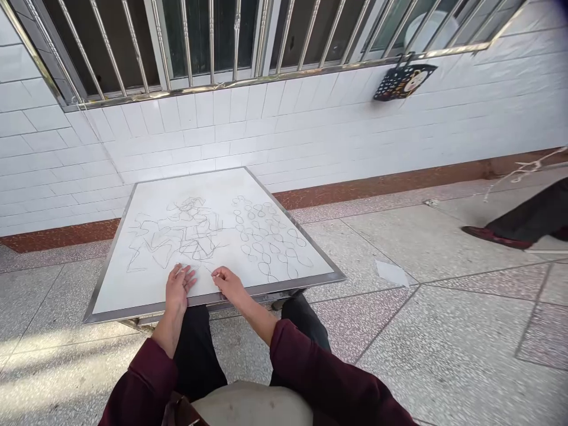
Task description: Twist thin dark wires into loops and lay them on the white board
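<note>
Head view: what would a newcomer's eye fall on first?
Probably the white rectangular tabletop with a grey border, left of centre, bearing tangled thin dark strands on its left and looped dark strands on its right. The bare left hand and right hand are at its near edge. Upper right, a black patterned bag hangs by shiny metal window bars.

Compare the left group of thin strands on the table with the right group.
The left group is a jumbled tangle, while the right group lies in fairly orderly rows. Strands in the left group bend at sharp angles; those in the right group curve into rounded loops. Both are thin, look dark and lie on the white tabletop.
</note>
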Action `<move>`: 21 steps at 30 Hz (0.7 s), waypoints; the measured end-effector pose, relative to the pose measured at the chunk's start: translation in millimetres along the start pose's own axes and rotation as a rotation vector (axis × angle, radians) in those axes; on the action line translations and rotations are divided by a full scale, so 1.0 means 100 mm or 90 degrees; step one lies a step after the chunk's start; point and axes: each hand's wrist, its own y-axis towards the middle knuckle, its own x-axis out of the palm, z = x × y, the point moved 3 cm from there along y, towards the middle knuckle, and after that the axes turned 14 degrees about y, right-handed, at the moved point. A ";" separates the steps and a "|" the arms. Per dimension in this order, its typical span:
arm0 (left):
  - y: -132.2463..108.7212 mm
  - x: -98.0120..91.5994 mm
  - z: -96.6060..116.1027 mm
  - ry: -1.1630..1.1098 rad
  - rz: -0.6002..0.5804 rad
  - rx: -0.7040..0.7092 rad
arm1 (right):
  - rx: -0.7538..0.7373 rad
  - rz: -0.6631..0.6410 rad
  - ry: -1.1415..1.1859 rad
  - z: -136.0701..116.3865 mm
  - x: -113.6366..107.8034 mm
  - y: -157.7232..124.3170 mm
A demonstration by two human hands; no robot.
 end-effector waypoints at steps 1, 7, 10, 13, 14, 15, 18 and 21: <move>0.02 -0.01 0.01 -0.006 0.001 -0.005 | 0.003 0.001 -0.008 0.01 -0.02 0.00; 0.17 -0.10 0.16 0.017 -0.011 -0.018 | 0.051 -0.053 -0.012 -0.03 -0.12 -0.16; 0.28 -0.21 0.26 0.062 0.008 0.011 | 0.063 -0.086 0.009 -0.10 -0.17 -0.33; 0.36 -0.37 0.35 0.134 0.066 0.061 | 0.057 -0.085 0.048 -0.17 -0.25 -0.47; 0.37 -0.43 0.38 0.159 0.087 0.083 | 0.051 -0.078 0.064 -0.19 -0.28 -0.50; 0.37 -0.48 0.42 0.183 0.105 0.106 | 0.044 -0.070 0.080 -0.20 -0.30 -0.53; 0.33 -0.59 0.53 0.234 0.139 0.174 | 0.025 -0.045 0.127 -0.23 -0.36 -0.58; 0.19 -0.59 0.63 0.249 0.160 0.233 | 0.006 -0.028 0.160 -0.27 -0.37 -0.61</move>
